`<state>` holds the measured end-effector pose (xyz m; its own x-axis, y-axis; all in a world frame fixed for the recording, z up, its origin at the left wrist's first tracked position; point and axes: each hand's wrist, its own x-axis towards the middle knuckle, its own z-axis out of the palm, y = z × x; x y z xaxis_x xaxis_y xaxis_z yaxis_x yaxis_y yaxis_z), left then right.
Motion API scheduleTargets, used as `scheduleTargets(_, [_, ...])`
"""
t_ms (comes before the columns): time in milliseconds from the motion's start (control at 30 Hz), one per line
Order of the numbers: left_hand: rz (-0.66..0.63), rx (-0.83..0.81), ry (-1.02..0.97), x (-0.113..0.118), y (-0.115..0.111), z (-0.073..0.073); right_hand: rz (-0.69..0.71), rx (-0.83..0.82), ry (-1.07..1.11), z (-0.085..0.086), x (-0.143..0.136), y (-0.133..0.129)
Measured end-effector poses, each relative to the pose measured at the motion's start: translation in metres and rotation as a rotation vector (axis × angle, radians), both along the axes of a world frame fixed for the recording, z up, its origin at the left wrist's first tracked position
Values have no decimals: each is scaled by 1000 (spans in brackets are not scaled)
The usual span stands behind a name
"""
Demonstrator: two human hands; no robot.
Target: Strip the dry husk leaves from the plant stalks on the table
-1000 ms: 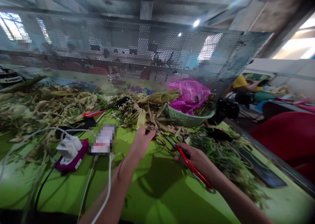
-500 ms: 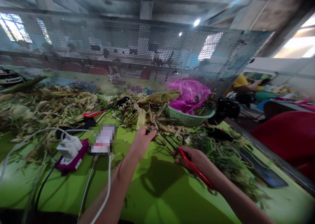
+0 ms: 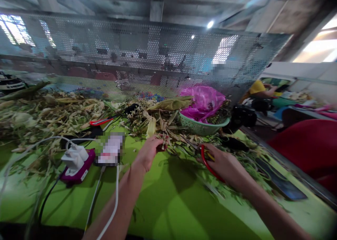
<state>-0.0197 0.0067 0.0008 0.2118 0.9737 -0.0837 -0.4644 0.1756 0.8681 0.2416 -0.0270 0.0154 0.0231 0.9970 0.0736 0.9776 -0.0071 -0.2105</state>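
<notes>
My left hand (image 3: 147,151) is pinched on a small dried plant sprig (image 3: 164,141) above the green table (image 3: 163,201). To its right, my right hand (image 3: 223,164) grips red-handled scissors (image 3: 205,160), whose dark blades point left toward the sprig, apart from my left fingers. Dried leaves and stalks (image 3: 173,129) lie just beyond both hands. Green stringy plant bits (image 3: 250,169) are spread beside and under my right forearm.
A light green basket (image 3: 201,128) with a magenta plastic bag (image 3: 204,96) stands behind. Left are a smartphone (image 3: 112,148), a purple power strip (image 3: 76,175) with white plugs, red-handled pliers or scissors (image 3: 101,121), and dried husks (image 3: 52,117). A mesh partition (image 3: 126,57) rises behind. Someone in yellow (image 3: 258,88) sits far right.
My right hand has drawn the scissors to the right, away from my left hand, and turned them. My left hand has shifted slightly and still holds plant material.
</notes>
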Motion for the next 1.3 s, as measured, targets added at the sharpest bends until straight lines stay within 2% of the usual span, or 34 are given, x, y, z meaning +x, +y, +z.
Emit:
scheduleTargets(167, [-40,9,45,-1,-2,1,24,-4,-211,1,20,6])
scheduleTargets(233, [-30,15,76,-1,-1,1,26,4,-264,6,20,4])
scheduleTargets(300, [-13,35,120,0,-1,1,21,79,-256,16,12,1])
scheduleTargets(367, [-4,72,185,2,0,2,88,220,-136,27,-5,-2])
scheduleTargets(467, [4,133,314,3,1,2,398,405,145,39,-36,-3])
scheduleTargets(500, [6,148,359,3,1,1,453,453,203,41,-46,-1])
scheduleTargets(567, [11,175,437,4,2,-1,477,511,300,39,-62,6])
scheduleTargets(600, [14,189,463,4,2,-3,442,518,360,36,-67,11])
scheduleTargets(667, [23,215,499,4,3,-7,310,492,551,28,-71,23])
scheduleTargets(733, [23,233,525,4,4,-9,224,383,821,18,-72,33])
scheduleTargets(833, [-40,233,516,5,2,-11,216,143,1161,7,-72,39])
scheduleTargets(900, [-109,216,469,7,1,-10,209,58,1259,3,-74,37])
scheduleTargets(1000, [-164,224,409,10,-2,-7,199,38,1302,2,-76,32])
scheduleTargets(1067, [-152,245,401,12,-2,-5,206,33,1289,2,-77,30])
scheduleTargets(1300, [48,152,383,11,-3,-1,272,8,1104,-2,-76,26])
